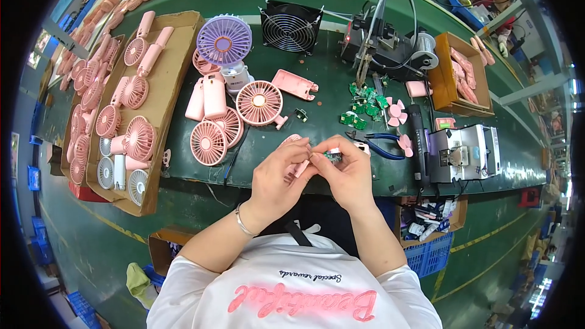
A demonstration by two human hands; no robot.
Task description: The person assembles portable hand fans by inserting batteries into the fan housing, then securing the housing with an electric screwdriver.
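At the table's near edge my left hand (275,178) is closed round a pink plastic piece (301,168), mostly covered by the fingers. My right hand (350,175) meets it fingertip to fingertip, pinching a small green circuit board (333,156). Whether board and pink piece touch is hidden. Beyond the hands lie a loose small board (300,115) and a pink handle shell (295,84). Blue-handled cutters (385,148) rest right of my right hand, with a heap of green circuit boards (367,102) behind them. Pink fan blades (397,113) lie beside that heap.
A cardboard tray (159,76) of handheld fans stands left. A purple fan (224,41), pink fan heads (259,103) and a black cooling fan (291,27) are farther back. A soldering machine (390,45), a parts box (469,105) and a metal fixture (464,153) occupy the right.
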